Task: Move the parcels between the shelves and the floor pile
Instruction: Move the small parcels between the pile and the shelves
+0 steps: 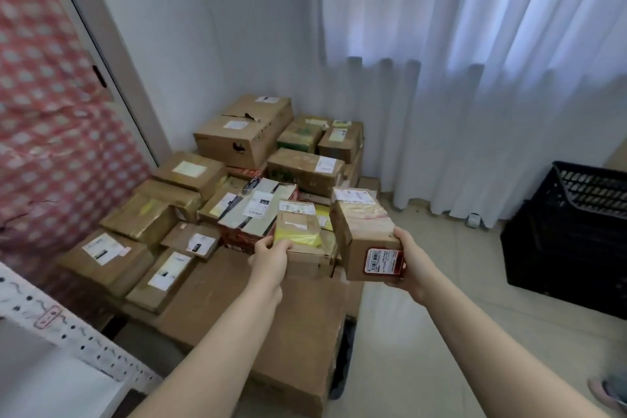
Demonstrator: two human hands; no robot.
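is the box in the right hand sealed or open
Sealed: the box in the right hand has tape across its closed top.

Just beyond the fingers of the left hand (269, 260) a bright yellow patch (298, 236) marks a brown parcel (302, 219), and beside the fingers of the right hand (412, 261) a dark red sticker (384, 261) with a white barcode panel sits on a brown box (359, 231). Past both sets of fingers the pile (244, 136) is brown cardboard with white labels; left of them is a red-and-white checked cloth (51, 112), right of them bluish-white curtains (475, 78) and a black lattice crate (570, 241)
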